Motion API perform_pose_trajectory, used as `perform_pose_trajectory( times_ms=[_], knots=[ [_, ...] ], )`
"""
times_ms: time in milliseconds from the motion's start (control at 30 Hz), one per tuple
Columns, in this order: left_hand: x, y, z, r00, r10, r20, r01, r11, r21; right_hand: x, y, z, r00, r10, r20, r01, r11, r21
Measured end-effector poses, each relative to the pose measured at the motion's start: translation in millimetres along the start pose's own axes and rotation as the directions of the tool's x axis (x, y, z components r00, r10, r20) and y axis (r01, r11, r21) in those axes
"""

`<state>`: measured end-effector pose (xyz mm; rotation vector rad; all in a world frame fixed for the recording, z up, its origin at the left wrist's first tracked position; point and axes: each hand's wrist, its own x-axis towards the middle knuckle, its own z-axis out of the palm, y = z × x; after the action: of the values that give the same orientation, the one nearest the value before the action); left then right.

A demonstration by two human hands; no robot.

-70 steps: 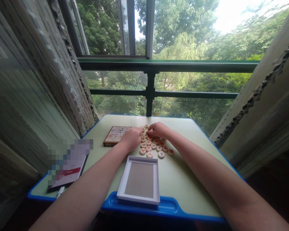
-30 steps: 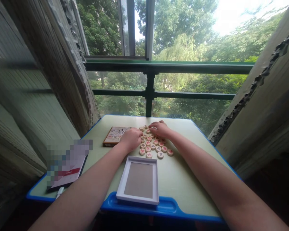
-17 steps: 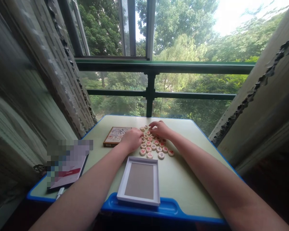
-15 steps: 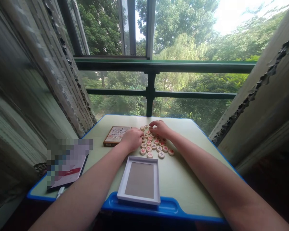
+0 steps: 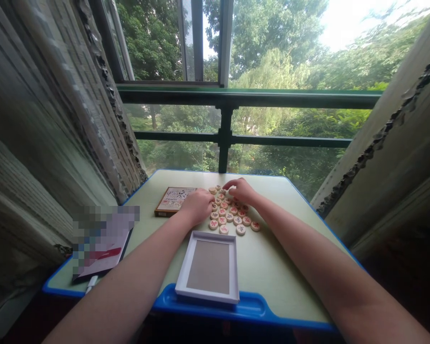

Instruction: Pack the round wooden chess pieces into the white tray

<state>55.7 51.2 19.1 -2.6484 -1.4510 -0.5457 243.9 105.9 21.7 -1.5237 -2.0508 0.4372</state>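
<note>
Round pieces [image 5: 230, 217], clustered centrally on the table [image 5: 283, 267]: manual handling apparently in progress.
Open tray [image 5: 209, 265] near. Farther, left hand [image 5: 197, 208] at the cluster's left edge, fingers curled; right hand [image 5: 241, 189] at its far side, fingers bent; grips cannot be told. Next move likely calls for fingertip clearance; printed box [image 5: 172, 200] crowds left hand.

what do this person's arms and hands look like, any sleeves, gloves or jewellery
Both the left hand and the right hand are bare, without gloves. No sleeve shows on either forearm, and no watch, bracelet or cable shows at the wrists. Rings and nail details are too small or hidden to tell.
</note>
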Motion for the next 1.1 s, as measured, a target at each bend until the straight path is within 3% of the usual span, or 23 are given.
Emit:
perform_pose_trajectory(
  times_ms=[133,267,367,467,567,900,1100],
  knots=[
    [-0.3,0.6,-0.9,1.000,-0.022,0.020,0.022,1.000,0.020,-1.2,1.3,0.4,0.999,0.026,-0.028,-0.028,0.997,-0.068],
    [-0.3,1.1,-2.4,0.998,-0.033,0.049,0.031,0.998,0.048,-1.3,-0.5,2.6,1.000,-0.021,-0.019,0.018,0.990,-0.143],
    [-0.1,0.7,-2.6,0.997,-0.038,0.061,0.035,0.998,0.052,-1.5,-6.4,7.2,0.990,-0.140,0.023,0.142,0.971,-0.194],
    [0.1,0.0,-2.1,0.997,-0.043,0.058,0.040,0.998,0.050,-2.3,-13.5,13.1,0.951,-0.289,0.107,0.307,0.917,-0.255],
    [0.3,-0.3,-2.2,0.996,-0.058,0.070,0.054,0.997,0.052,-3.1,-17.7,15.0,0.915,-0.360,0.182,0.400,0.871,-0.285],
    [1.4,-0.5,-3.1,0.988,-0.136,0.073,0.130,0.988,0.078,-2.1,-10.1,7.9,0.956,-0.270,0.117,0.289,0.933,-0.213],
    [1.0,0.3,-5.5,0.987,-0.143,0.075,0.139,0.989,0.059,-5.9,-17.9,12.1,0.956,-0.271,0.111,0.290,0.928,-0.234]
  ],
)
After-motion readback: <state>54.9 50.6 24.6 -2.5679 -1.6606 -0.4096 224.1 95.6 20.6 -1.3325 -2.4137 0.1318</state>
